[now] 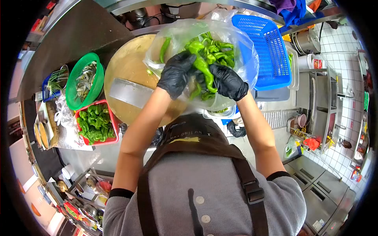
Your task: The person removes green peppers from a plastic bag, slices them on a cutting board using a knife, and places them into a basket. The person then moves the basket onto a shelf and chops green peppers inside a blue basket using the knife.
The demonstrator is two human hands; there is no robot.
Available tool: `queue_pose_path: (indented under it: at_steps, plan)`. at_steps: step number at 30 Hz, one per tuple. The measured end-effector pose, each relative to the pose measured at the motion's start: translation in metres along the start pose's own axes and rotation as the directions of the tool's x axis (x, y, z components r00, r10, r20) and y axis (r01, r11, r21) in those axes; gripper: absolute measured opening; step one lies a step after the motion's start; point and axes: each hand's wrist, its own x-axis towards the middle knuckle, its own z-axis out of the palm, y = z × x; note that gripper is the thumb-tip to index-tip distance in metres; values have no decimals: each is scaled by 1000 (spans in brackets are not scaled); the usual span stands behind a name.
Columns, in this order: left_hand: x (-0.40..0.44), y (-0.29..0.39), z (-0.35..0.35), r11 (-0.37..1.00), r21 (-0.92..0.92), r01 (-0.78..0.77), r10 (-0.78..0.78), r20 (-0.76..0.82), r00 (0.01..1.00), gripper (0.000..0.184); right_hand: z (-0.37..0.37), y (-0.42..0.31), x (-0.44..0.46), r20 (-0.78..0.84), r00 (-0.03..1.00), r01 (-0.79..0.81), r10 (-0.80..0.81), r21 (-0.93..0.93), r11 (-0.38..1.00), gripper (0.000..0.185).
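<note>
Both hands wear black gloves and work over a clear plastic bag (pixel 246 59) holding several green peppers (pixel 220 53). A long, twisted green pepper (pixel 202 66) lies between them. My left hand (pixel 176 74) has its fingers closed at the pepper's upper left side. My right hand (pixel 229 82) pinches close to its lower right side, fingertips partly hidden behind it. Under the bag's left part is a round wooden chopping board (pixel 122 67). A cleaver with a broad blade (pixel 131 93) rests on that board, beside my left forearm.
Left of the board stand a red basket of green peppers (pixel 94 122) and a green basket (pixel 72 84) with small silvery items. A blue plastic basket (pixel 267 51) sits right of the bag. Farther right are steel shelving (pixel 319 106) and a tiled floor.
</note>
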Motion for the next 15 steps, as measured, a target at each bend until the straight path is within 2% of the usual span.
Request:
queue_pose_path:
  at_steps: [1,2,3,5,6,7,9,11,12,14,15]
  plan:
    - [-6,1,-4,998,33,50,-48,-73,996,32,0,0,-4,-106,994,-38,10,-268,963,33]
    - [-12,2,-9,993,63,103,-92,-147,985,32,-2,0,-4,-75,988,108,-133,-280,954,34]
    - [-15,4,-16,983,91,157,-134,-220,966,32,-12,2,-2,-185,956,126,-226,-438,890,30]
    - [-11,-3,-48,958,135,254,-224,-205,953,27,-59,15,12,-262,903,7,-341,-784,621,24]
    - [-6,-6,-56,944,140,299,-268,-207,941,25,-57,6,17,-234,908,-44,-347,-877,478,20]
    - [-2,-4,-56,928,143,344,-311,-211,927,24,-59,5,29,-154,920,-26,-360,-942,335,23]
    - [23,-2,-60,945,129,302,-274,-198,941,21,-60,2,66,13,939,24,-344,-999,29,28]
    - [53,10,-72,951,200,235,-200,-180,963,25,-61,12,124,-44,993,-73,-110,-958,-276,30]
    - [55,12,-68,941,291,173,-108,-228,968,27,-70,28,150,-45,997,-61,-68,-966,-252,29]
    - [57,23,-57,880,472,57,96,-294,951,31,-62,47,172,-186,973,-172,-138,-979,107,29]
    - [53,27,-54,822,566,60,118,-273,955,33,-54,47,171,-208,973,-200,-97,-976,80,28]
